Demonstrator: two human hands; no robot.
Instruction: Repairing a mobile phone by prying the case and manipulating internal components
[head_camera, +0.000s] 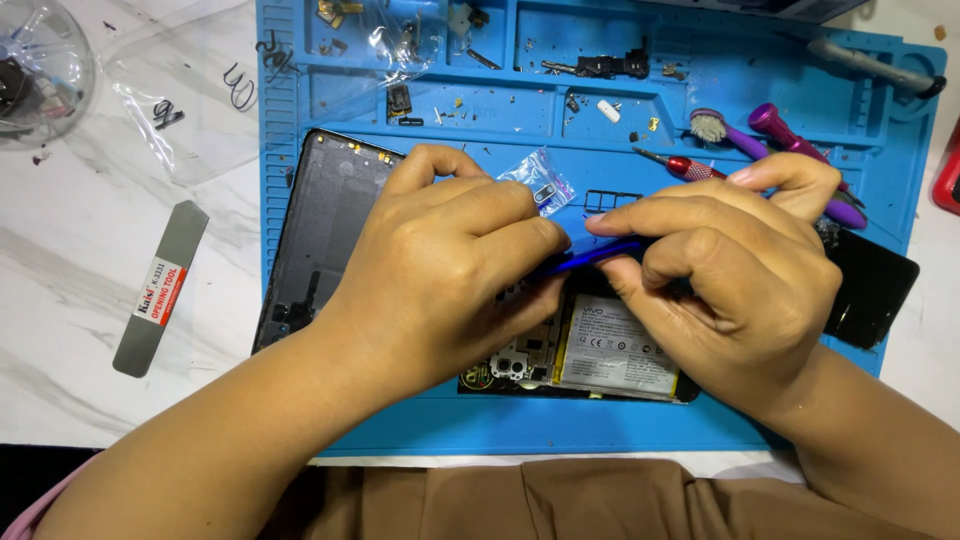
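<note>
on the blue mat: both hands meet over an opened phone (600, 360)
left hand (440, 270): fingers curled, pinching one end of a thin blue strip (590, 255)
right hand (730, 280): clenched around the strip's other end
beneath the hands: the phone, battery showing
beyond the left fingertips: small clear bag (540, 180)
behind the right hand: red screwdriver (685, 166), purple brush (730, 132)

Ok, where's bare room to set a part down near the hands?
Free: white marble table left of the grey opening tool, and the blue mat strip below the opened phone. Crowded: mat's top trays and the tools beside the right hand.
</note>
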